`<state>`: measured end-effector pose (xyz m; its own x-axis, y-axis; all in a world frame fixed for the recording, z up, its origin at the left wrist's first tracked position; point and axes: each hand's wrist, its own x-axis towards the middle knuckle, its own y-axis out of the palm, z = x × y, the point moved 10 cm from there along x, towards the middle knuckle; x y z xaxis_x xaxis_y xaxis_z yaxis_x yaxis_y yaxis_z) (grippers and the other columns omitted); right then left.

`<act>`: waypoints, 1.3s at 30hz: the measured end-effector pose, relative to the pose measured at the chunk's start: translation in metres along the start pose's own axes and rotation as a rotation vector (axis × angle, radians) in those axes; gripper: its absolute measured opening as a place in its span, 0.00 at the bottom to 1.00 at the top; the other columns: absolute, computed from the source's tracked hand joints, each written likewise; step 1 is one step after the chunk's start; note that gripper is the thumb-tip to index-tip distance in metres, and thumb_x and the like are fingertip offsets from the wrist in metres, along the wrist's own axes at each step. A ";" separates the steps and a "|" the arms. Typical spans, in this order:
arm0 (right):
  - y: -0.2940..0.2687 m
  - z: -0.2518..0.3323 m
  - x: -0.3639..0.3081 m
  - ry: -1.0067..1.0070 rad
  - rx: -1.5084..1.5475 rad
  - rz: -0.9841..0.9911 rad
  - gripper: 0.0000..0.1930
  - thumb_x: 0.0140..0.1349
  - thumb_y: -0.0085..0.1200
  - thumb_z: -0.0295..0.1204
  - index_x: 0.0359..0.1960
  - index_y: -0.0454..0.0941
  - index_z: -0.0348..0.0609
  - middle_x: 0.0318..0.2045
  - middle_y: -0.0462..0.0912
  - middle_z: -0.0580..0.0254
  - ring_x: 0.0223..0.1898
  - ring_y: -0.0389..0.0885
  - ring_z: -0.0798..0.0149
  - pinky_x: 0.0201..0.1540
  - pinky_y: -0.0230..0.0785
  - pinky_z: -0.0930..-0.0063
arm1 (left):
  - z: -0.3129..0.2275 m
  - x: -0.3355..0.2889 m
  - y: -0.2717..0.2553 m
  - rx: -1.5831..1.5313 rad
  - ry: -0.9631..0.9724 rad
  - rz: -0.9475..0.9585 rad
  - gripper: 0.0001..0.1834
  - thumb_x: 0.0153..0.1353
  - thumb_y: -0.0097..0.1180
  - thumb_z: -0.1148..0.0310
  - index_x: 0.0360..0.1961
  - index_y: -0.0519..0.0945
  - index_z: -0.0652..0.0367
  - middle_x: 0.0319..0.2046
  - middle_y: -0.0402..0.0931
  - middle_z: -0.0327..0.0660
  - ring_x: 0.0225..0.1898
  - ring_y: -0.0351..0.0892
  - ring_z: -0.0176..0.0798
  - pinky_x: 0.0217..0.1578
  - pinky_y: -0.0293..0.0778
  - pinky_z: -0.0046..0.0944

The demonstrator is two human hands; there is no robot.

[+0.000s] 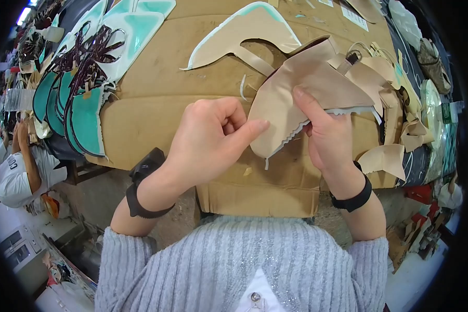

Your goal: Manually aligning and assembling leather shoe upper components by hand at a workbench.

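A beige leather shoe upper [286, 88] with a jagged, pale-lined lower edge is held up over the cardboard-covered table. My right hand [330, 138] grips it at that edge, thumb on top and fingers underneath. At its left side my left hand [210, 135] is closed, its thumb tip lying on the leather and its other fingers curled; whether they pinch the rim is partly hidden. Just beyond lies another beige upper [234, 39] with a white and mint edge. A short white thread or strip hangs from the lower corner of the held piece.
Bundles of mint-green uppers [87, 122] with dark trim lie at the left, near white-and-mint pieces [132, 44]. Beige cut pieces [382, 161] are heaped at the right, beside a clear tape roll [431, 114]. Another person [23, 171] works at the far left.
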<state>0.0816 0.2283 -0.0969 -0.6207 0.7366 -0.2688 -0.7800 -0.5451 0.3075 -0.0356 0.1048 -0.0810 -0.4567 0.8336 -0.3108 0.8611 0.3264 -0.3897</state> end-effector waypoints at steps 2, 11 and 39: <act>-0.001 -0.001 0.000 -0.025 -0.026 0.010 0.12 0.60 0.57 0.23 0.45 0.75 0.37 0.40 0.80 0.64 0.40 0.78 0.71 0.42 0.71 0.75 | -0.001 0.001 0.000 -0.107 -0.009 0.018 0.17 0.58 0.63 0.68 0.18 0.71 0.61 0.13 0.68 0.29 0.15 0.63 0.18 0.15 0.57 0.24; -0.012 0.001 0.006 -0.023 0.123 -0.079 0.13 0.60 0.56 0.22 0.47 0.74 0.39 0.41 0.80 0.64 0.42 0.78 0.69 0.46 0.71 0.74 | 0.003 0.006 0.008 -0.359 -0.042 0.092 0.19 0.58 0.63 0.65 0.16 0.71 0.61 0.11 0.68 0.29 0.14 0.63 0.18 0.14 0.55 0.24; 0.003 0.001 -0.010 -0.076 -0.030 -0.032 0.12 0.65 0.54 0.30 0.50 0.73 0.47 0.40 0.78 0.73 0.36 0.76 0.80 0.29 0.65 0.84 | -0.039 0.036 -0.004 -0.212 0.264 -0.176 0.09 0.56 0.64 0.69 0.28 0.78 0.64 0.23 0.76 0.30 0.24 0.69 0.20 0.24 0.65 0.24</act>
<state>0.0858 0.2200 -0.0926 -0.5885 0.7813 -0.2079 -0.8020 -0.5317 0.2721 -0.0468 0.1511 -0.0574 -0.5525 0.8334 -0.0101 0.8142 0.5371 -0.2206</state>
